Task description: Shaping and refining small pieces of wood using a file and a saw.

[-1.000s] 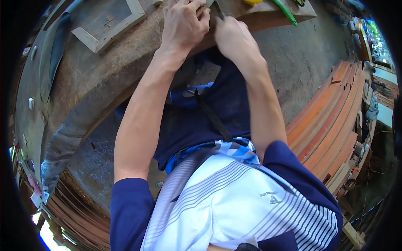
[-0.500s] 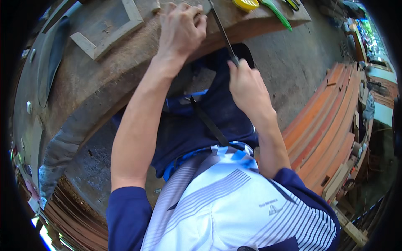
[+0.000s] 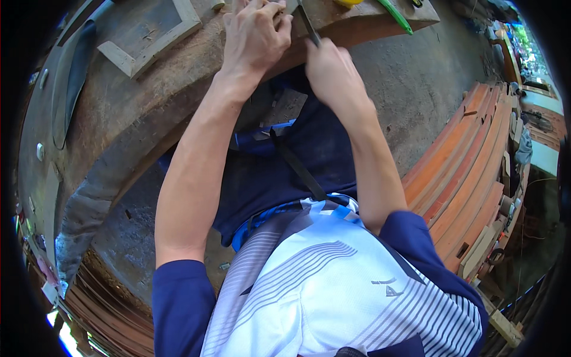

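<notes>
Evidently mid-job at a thick, brown, worn wooden workbench [image 3: 137,113], a person bends over a small, greyish, flat-edged piece [image 3: 291,7] right beside the left hand's fingertips, partly cut off by the view's upper edge. The left hand [image 3: 256,44] is narrow, its fingers bent over the piece; whether it pinches or merely presses cannot be told. The right hand [image 3: 339,74], blurred, is closed around the grip of a slim, dark, straight-bladed tool [image 3: 308,24], whose blade reaches the piece's right side. How much has been worked away is hidden, so the job looks under way rather than finished. Left of the left hand, pale, squared wooden strips [image 3: 154,53] meet at corners, apparently fitted, though whether they are fixed is unclear. The bench's near edge runs just below both hands, and the right forearm has room over the grey concrete floor [image 3: 410,83] beyond it. Tighter quarters lie to the right hand's upper right, where a bright green, slender handle [image 3: 395,16] rests near the bench's end.
</notes>
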Demonstrator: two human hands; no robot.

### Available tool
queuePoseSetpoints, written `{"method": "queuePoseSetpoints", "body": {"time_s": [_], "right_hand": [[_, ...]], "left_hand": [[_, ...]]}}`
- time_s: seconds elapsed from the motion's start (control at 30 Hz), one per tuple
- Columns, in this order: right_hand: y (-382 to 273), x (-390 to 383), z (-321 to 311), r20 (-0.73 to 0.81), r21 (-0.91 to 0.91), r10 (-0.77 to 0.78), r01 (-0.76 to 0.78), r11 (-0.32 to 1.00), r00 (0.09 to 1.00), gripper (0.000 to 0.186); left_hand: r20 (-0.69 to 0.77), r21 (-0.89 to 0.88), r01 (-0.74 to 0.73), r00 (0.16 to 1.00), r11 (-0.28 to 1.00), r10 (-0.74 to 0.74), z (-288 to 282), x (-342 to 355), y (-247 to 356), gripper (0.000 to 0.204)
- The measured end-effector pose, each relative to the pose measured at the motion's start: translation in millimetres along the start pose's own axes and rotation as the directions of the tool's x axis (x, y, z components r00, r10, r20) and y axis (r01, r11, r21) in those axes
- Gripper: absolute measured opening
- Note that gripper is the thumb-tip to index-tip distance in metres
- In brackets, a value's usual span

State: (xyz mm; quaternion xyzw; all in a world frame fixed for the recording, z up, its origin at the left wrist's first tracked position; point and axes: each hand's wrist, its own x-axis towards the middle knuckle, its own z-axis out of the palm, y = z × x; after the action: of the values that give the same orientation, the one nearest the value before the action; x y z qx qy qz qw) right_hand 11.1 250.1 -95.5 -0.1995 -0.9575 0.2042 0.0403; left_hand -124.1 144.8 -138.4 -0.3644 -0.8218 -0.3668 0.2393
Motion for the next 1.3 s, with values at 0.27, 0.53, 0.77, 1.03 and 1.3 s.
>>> {"method": "queuePoseSetpoints", "body": {"time_s": [0.27, 0.53, 0.77, 1.03, 1.3], "right_hand": [[0.0, 34.2, -0.5, 0.038, -0.024, 0.066, -0.065, 0.998, 0.997, 0.032], [-0.6, 32.4, -7.1, 0.060, 0.030, 0.073, -0.074, 0.997, 0.996, 0.034], [25.8, 18.2, -6.6, -0.083, -0.032, -0.142, 0.139, 0.990, 0.986, 0.043], [17.9, -69.3, -20.3, 0.042, -0.004, 0.236, -0.236, 0.972, 0.971, 0.042], [43.2, -92.2, -24.3, 0.004, -0.010, 0.163, -0.163, 0.987, 0.987, 0.038]], "left_hand": [[0.034, -0.110, 0.041, 0.999, 0.993, -0.038, -6.7, 4.8, 12.4, 0.021], [-0.026, -0.019, -0.019, 0.999, 1.000, 0.019, 5.7, 3.7, -3.5, 0.023], [-0.104, -0.006, -0.048, 0.993, 0.999, 0.047, 0.3, 9.2, 15.1, 0.020], [0.019, -0.013, 0.035, 0.999, 0.999, -0.035, 2.0, 7.8, 0.3, 0.024], [0.074, 0.023, 0.085, 0.994, 0.996, -0.086, 0.6, 8.5, 26.2, 0.026]]}}
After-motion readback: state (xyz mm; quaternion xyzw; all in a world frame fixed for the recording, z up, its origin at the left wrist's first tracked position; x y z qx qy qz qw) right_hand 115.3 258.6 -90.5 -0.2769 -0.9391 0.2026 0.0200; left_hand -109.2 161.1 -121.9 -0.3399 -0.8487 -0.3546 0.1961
